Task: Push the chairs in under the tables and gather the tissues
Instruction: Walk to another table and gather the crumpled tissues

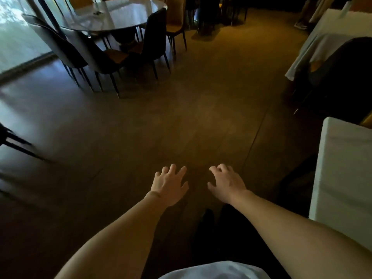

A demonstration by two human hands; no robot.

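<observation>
Dark high-backed chairs (149, 41) are ringing the round glossy tabletop (120, 15), well ahead-left; left hand (170, 186) nearer, right hand (227, 185) alongside, fingers spreading empty.

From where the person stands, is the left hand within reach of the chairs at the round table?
Probably not. The left hand hangs empty over bare floor; the chairs stand well ahead, nothing between.
</observation>
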